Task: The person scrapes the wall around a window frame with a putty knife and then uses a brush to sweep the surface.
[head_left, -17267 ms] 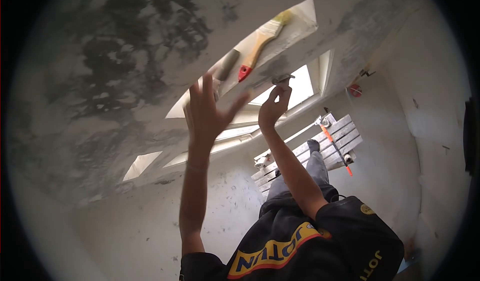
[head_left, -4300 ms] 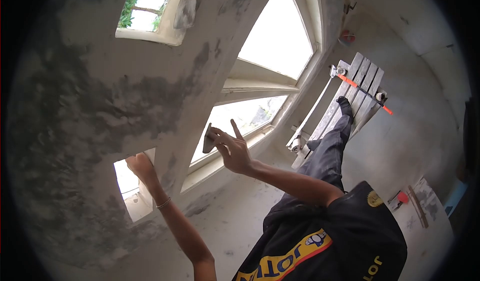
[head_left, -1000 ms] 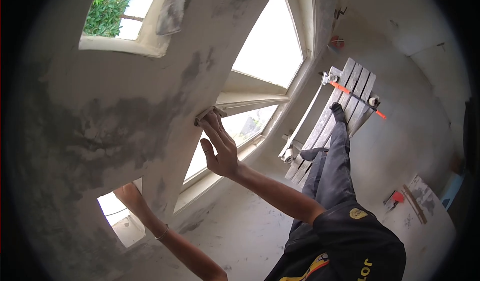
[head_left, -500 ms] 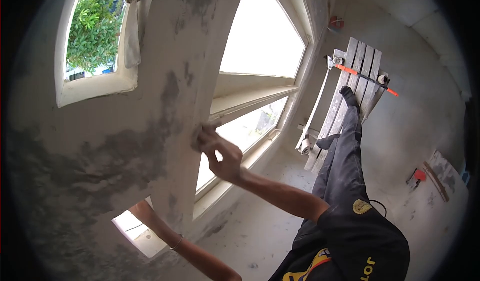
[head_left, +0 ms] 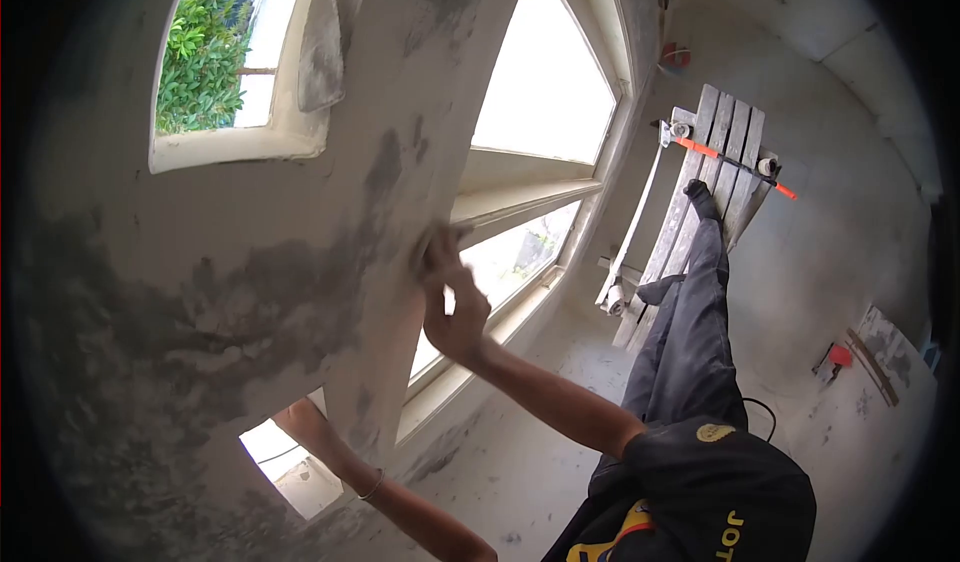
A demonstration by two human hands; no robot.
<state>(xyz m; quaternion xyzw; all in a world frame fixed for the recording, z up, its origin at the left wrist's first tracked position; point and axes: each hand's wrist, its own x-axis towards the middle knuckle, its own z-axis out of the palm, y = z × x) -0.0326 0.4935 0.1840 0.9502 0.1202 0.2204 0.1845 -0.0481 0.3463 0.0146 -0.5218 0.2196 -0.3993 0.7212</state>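
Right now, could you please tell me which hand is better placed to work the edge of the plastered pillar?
Right. The right hand is on the plastered pillar, fingers pressed to its edge; the left hand is in the lower window opening, partly hidden behind the pillar.

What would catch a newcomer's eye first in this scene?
The grey-blotched plaster pillar fills the left and middle, with the right hand pressed against its edge. A bright window opening glares behind it, and at upper right the person's foot rests on a wooden plank platform.
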